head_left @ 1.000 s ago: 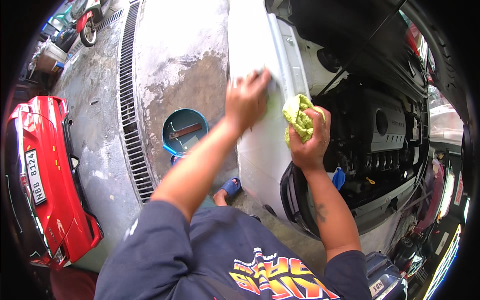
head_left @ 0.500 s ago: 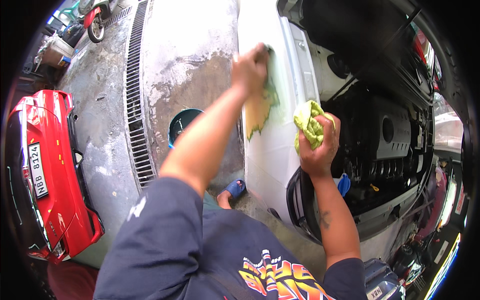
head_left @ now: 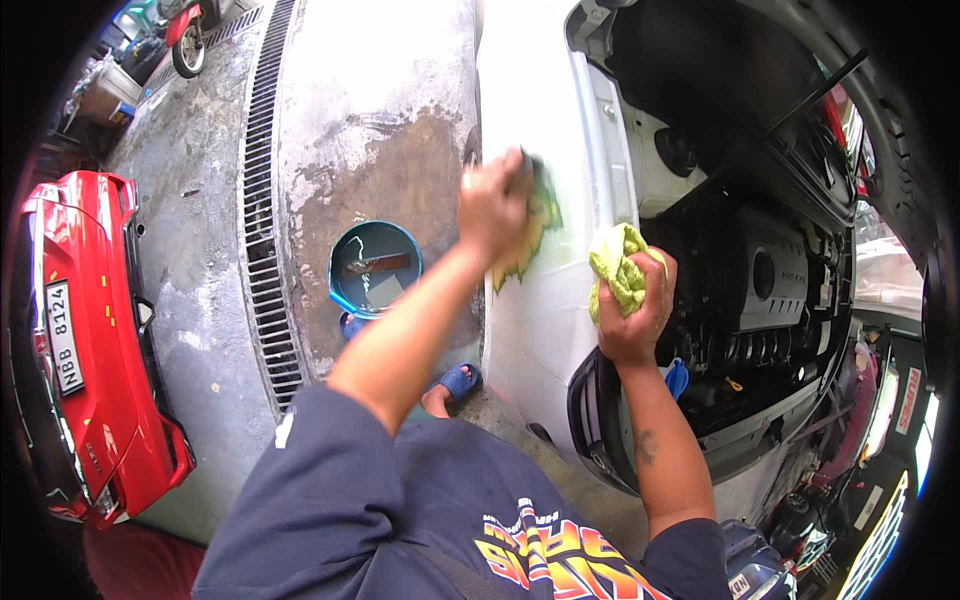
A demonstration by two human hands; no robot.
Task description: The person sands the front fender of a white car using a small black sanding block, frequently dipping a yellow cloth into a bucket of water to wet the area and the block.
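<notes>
My left hand (head_left: 492, 208), somewhat blurred, is closed on a dark pad (head_left: 530, 168) pressed to the white fender (head_left: 525, 350) of a car. Under and beside it is a ragged, wet-looking yellow and green patch (head_left: 522, 262) on the panel. My right hand (head_left: 637, 315) grips a crumpled yellow-green cloth (head_left: 617, 255) at the fender's inner edge, beside the open engine bay (head_left: 760, 260) with its dark engine cover and blue cap.
A blue bucket (head_left: 334, 270) of water with flat pieces inside stands on the concrete left of the fender, near my sandalled foot (head_left: 455, 380). A long drain grate (head_left: 262, 170) runs alongside. A red car (head_left: 120, 350) is at left, a red scooter (head_left: 185, 45) at far upper left.
My left hand moved forward along the fender half a second ago and has come back toward me since, over the coloured patch. My right hand keeps the cloth in almost the same place.
</notes>
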